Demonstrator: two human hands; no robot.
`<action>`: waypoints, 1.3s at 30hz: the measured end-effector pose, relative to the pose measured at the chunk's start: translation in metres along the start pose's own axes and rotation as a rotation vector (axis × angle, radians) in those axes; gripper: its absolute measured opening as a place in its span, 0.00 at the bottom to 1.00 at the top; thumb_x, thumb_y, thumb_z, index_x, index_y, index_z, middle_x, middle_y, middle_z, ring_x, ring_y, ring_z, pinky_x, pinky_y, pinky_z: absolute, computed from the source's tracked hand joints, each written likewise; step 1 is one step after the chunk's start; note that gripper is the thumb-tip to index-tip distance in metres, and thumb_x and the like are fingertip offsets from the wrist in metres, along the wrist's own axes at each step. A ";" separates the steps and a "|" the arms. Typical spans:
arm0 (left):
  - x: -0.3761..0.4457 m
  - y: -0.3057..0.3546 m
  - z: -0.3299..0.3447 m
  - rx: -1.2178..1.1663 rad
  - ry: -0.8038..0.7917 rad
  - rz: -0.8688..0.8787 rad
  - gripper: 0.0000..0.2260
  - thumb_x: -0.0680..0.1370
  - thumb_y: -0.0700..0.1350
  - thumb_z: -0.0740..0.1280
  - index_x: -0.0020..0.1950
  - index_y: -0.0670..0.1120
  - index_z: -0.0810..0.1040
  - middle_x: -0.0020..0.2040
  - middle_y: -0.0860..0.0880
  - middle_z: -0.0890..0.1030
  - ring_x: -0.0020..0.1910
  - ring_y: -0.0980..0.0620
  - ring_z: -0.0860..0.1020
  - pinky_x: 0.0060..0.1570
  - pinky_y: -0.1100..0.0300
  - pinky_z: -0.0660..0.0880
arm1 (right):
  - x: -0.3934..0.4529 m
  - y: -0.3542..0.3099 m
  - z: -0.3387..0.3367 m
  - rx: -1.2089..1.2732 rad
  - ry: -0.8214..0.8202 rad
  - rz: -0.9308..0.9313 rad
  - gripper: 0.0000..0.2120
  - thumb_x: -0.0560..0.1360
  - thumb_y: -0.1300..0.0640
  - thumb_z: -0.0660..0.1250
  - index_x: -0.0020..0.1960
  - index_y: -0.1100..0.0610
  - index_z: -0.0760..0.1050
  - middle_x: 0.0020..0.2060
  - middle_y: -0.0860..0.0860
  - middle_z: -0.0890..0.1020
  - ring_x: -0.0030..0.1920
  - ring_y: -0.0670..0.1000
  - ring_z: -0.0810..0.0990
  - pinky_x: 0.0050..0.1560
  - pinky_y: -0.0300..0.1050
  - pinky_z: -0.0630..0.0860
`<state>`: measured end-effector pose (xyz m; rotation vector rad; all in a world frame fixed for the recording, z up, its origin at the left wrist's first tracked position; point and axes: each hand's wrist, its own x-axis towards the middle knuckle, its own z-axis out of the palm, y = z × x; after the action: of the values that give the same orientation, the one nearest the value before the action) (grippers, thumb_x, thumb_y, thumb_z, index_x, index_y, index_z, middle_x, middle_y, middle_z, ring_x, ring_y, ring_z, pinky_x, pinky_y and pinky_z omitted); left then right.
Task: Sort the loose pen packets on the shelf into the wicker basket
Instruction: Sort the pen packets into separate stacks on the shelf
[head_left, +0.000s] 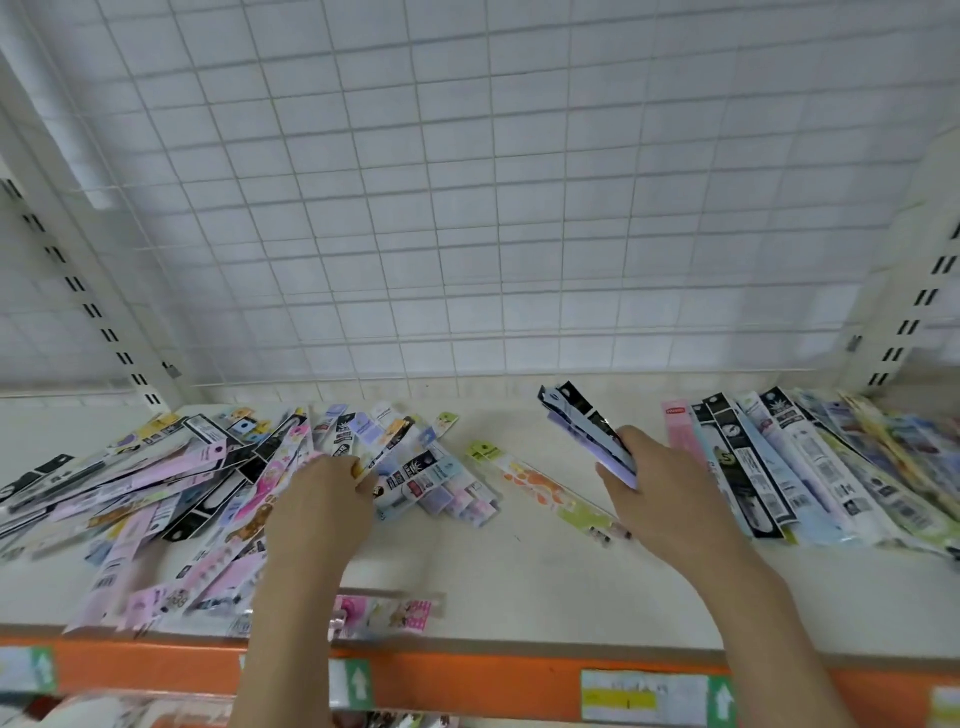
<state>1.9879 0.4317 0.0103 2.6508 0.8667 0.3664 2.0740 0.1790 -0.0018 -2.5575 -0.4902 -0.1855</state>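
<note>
Head view shows loose pen packets (208, 483) piled on the shelf (519, 582). One grip, the left hand (319, 506), pinches a packet from the pile. The right hand (660, 488) holds a bunch (587, 431) tight (gathering step, I think). Next they need the wicker basket, which is not in sight.
</note>
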 end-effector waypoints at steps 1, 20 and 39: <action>-0.001 0.000 -0.005 -0.005 0.040 0.004 0.17 0.80 0.49 0.60 0.32 0.46 0.67 0.30 0.49 0.71 0.30 0.50 0.70 0.30 0.60 0.64 | 0.001 0.000 0.001 -0.009 -0.006 -0.002 0.07 0.77 0.55 0.60 0.42 0.53 0.64 0.28 0.48 0.69 0.29 0.51 0.70 0.29 0.46 0.64; -0.015 -0.028 -0.029 -0.134 0.182 0.093 0.11 0.80 0.46 0.60 0.39 0.42 0.67 0.28 0.45 0.71 0.27 0.47 0.68 0.28 0.57 0.62 | 0.023 -0.041 0.025 -0.057 -0.374 0.161 0.20 0.71 0.42 0.69 0.49 0.57 0.67 0.45 0.52 0.69 0.45 0.55 0.73 0.40 0.44 0.67; 0.006 -0.009 0.004 0.086 -0.213 0.143 0.15 0.77 0.49 0.63 0.34 0.50 0.63 0.33 0.52 0.69 0.33 0.52 0.70 0.31 0.61 0.64 | 0.026 -0.029 0.007 -0.139 -0.129 0.099 0.03 0.77 0.59 0.58 0.49 0.57 0.64 0.39 0.54 0.72 0.39 0.57 0.72 0.35 0.45 0.66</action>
<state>1.9885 0.4414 0.0043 2.7753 0.6422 0.0791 2.0874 0.2139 0.0114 -2.7344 -0.4097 -0.0192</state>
